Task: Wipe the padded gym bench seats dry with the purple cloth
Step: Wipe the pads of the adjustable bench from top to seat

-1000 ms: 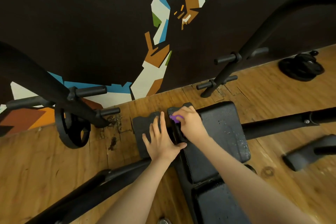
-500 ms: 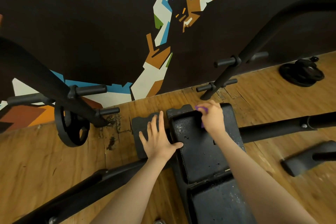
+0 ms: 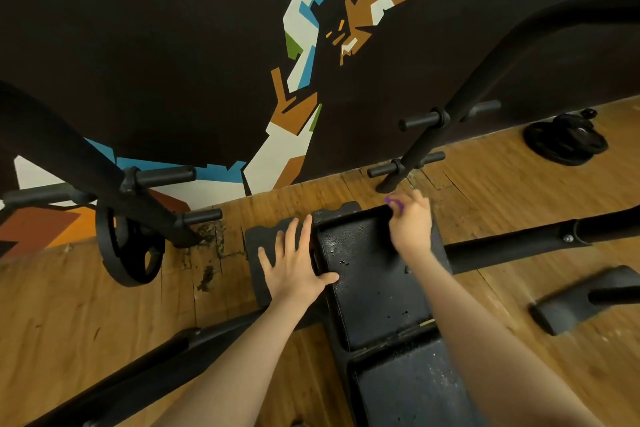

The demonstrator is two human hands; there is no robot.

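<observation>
The black padded bench seat (image 3: 372, 284) lies below me, dotted with water drops. A second pad (image 3: 401, 392) continues toward me and is also speckled with drops. My right hand (image 3: 410, 224) is at the far right corner of the seat and grips the purple cloth (image 3: 394, 201), of which only a small bit shows beyond the fingers. My left hand (image 3: 294, 263) rests flat with spread fingers on the seat's left edge, thumb on the pad.
A black rack upright (image 3: 450, 121) with pegs stands behind the bench on the right, another (image 3: 104, 177) with a weight plate (image 3: 128, 250) on the left. Weight plates (image 3: 568, 142) lie at the far right. A black floor mat (image 3: 263, 243) lies under my left hand.
My right hand has swept the cloth from the far left corner of the seat across to the far right corner. My left hand has stayed in place.
</observation>
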